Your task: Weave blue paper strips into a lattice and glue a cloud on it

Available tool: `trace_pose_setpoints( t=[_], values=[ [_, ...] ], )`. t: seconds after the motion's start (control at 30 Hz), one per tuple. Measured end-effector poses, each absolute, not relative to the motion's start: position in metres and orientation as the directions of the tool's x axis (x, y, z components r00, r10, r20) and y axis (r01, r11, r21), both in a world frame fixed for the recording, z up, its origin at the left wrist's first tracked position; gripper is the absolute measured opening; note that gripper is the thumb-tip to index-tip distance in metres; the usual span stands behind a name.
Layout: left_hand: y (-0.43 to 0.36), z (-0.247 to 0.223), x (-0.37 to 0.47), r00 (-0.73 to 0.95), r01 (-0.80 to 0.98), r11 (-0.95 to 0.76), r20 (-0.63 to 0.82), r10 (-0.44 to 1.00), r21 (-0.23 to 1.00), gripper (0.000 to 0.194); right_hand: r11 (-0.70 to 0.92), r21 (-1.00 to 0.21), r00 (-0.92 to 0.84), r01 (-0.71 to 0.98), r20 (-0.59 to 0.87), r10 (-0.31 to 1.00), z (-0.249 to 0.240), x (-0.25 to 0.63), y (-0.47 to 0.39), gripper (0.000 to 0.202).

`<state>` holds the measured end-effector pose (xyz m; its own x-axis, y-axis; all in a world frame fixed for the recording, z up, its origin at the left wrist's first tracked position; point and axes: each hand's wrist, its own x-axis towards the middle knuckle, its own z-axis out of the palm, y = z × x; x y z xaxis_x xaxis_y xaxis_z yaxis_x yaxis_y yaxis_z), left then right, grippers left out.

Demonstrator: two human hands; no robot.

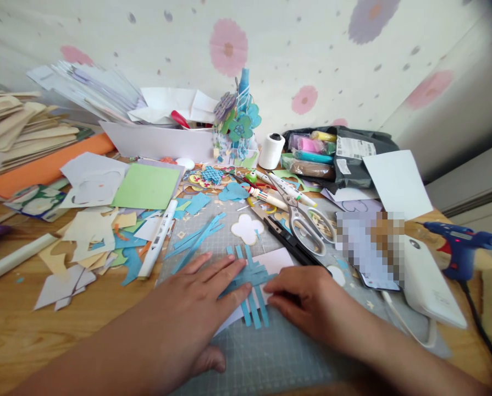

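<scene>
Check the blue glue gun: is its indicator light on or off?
On: a small pinkish-red light glows on the side of the blue glue gun. Whether its nozzle is hot, I cannot tell.

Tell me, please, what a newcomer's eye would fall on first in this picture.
The left hand, spread over crossed blue paper strips low in the middle, probably comes first, with the right hand alongside. Next might come the scissors beyond it and the blue glue gun at far right. At the back, a flower decoration stands upright.
</scene>
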<state>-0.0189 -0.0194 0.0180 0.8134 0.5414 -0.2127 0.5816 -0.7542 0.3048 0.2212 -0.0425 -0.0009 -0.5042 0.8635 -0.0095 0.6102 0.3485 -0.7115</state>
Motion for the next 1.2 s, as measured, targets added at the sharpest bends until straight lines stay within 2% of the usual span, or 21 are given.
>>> trace_pose_setpoints(
  t=[0.07,0.13,0.23,0.3,0.57,0.8,0.87,1.03,1.2],
  values=[
    [-0.019,0.018,-0.022,0.821,0.57,-0.762,-0.199,0.535,0.308,0.081,0.457,-0.647,-0.483,0.611,0.153,0.862,-0.001,0.227,-0.037,0.016],
    [-0.019,0.018,-0.024,0.823,0.567,-0.766,-0.193,0.534,0.301,0.083,0.579,-0.555,-0.545,0.597,0.249,0.801,-0.003,0.229,-0.032,0.03],
    [-0.019,0.02,-0.024,0.828,0.56,-0.767,-0.187,0.529,0.313,0.083,0.673,-0.444,-0.663,0.591,0.208,0.719,-0.008,0.226,-0.027,0.05],
    [-0.019,0.021,-0.023,0.83,0.557,-0.761,-0.192,0.524,0.332,0.082,0.673,-0.411,-0.681,0.614,0.155,0.716,-0.012,0.224,-0.026,0.054],
    [-0.02,0.021,-0.022,0.815,0.579,-0.738,-0.264,0.516,0.347,0.087,0.635,-0.444,-0.668,0.632,0.103,0.737,-0.019,0.22,-0.023,0.055],
    [-0.018,0.023,-0.019,0.818,0.573,-0.755,-0.283,0.501,0.32,0.083,0.631,-0.438,-0.672,0.64,0.08,0.737,-0.016,0.219,-0.023,0.055],
    [-0.018,0.022,-0.019,0.825,0.564,-0.763,-0.266,0.499,0.317,0.081,0.627,-0.459,-0.666,0.63,0.095,0.739,-0.015,0.222,-0.024,0.051],
    [-0.017,0.021,-0.02,0.833,0.553,-0.765,-0.223,0.506,0.332,0.079,0.644,-0.45,-0.679,0.619,0.105,0.726,-0.017,0.225,-0.022,0.026],
    [-0.021,0.019,-0.021,0.831,0.557,-0.762,-0.218,0.512,0.33,0.081,0.654,-0.421,-0.682,0.628,0.106,0.723,-0.021,0.224,-0.021,0.025]
  ],
)
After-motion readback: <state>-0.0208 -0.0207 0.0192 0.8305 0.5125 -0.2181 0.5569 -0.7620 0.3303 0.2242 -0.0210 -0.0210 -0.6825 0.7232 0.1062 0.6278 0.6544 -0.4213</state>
